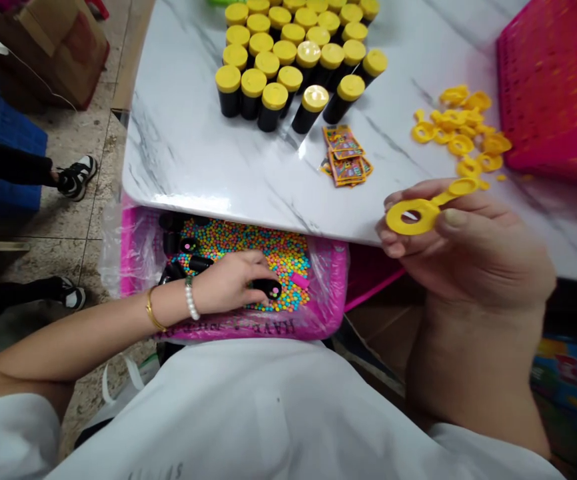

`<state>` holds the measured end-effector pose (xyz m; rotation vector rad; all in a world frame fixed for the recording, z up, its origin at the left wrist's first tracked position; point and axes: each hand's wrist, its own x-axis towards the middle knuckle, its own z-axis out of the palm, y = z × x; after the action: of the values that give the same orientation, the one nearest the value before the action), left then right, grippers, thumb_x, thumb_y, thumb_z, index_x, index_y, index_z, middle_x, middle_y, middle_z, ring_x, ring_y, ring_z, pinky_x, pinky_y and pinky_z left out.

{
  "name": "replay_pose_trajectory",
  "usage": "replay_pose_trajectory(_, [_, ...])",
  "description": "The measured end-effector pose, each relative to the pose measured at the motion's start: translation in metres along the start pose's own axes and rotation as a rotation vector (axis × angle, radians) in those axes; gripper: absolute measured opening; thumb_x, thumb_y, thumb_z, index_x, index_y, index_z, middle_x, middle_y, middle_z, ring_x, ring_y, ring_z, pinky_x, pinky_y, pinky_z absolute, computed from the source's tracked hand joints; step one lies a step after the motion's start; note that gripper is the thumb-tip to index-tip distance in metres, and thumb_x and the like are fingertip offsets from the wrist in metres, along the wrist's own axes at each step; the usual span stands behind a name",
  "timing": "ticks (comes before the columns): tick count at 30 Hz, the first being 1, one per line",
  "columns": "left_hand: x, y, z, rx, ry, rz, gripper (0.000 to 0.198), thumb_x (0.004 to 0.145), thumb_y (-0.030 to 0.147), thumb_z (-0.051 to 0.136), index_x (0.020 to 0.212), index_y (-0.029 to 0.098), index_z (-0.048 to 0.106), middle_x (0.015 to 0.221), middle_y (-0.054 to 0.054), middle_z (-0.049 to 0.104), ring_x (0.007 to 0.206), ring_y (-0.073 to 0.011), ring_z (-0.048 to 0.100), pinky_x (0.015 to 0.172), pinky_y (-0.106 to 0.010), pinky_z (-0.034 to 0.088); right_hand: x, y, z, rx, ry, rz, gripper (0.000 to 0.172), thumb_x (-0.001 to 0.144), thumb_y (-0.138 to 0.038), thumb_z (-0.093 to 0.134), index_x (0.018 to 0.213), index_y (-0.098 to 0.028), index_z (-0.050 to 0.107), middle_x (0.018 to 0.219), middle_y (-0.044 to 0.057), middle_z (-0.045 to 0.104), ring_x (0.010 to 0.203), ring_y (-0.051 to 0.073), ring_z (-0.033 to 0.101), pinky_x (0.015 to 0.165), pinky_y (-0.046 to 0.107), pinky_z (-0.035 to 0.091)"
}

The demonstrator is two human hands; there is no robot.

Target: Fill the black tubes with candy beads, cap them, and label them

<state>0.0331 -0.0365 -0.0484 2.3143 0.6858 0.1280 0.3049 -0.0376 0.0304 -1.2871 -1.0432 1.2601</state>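
My left hand [231, 279] reaches into a pink basket [337, 287] lined with clear plastic. Its fingers are wrapped round a black tube [267, 288] lying on small multicoloured candy balls [248, 237]; some candies show at the tube's mouth. More black tubes [200, 264] lie at the basket's left, and a small pink piece [299, 280] rests on the candies. Above the table's front edge, my right hand [493, 260] pinches a yellow flip cap [396, 219], its ring facing me and its lid hinged out to the upper right.
Several black tubes with yellow caps [273, 97] stand grouped on the marbled white table [183, 133]. A small stack of printed sachets [347, 167] lies before them. Loose yellow caps [461, 145] are piled beside a pink basket [548, 100]. Another person's shoe [76, 179] shows at left.
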Motion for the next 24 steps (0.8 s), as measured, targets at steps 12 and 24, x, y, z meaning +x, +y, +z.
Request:
replay_pose_trajectory(12, [0.002,0.005,0.016,0.246,-0.004,0.174,0.021,0.097,0.019,0.052,0.102,0.012,0.072,0.098,-0.013,0.068,0.091,-0.0221,0.062,0.082,-0.036,0.053,-0.004,0.002,0.001,0.129,-0.058,-0.004,0.019,0.067,-0.029,0.084,0.084,-0.020,0.079,0.063,0.004,0.070,0.050,0.014,0.065,0.045,0.024,0.053])
replay_pose_trajectory(24, [0.005,0.006,-0.062,-0.226,0.648,0.162,0.028,0.087,0.025,0.070,0.114,0.018,0.070,0.105,-0.010,0.072,0.093,-0.0168,0.068,0.083,-0.031,0.056,0.006,0.003,0.012,0.075,-0.132,0.202,0.025,0.063,-0.032,0.089,0.077,-0.021,0.072,0.064,0.005,0.072,0.053,0.018,0.070,0.048,0.024,0.056])
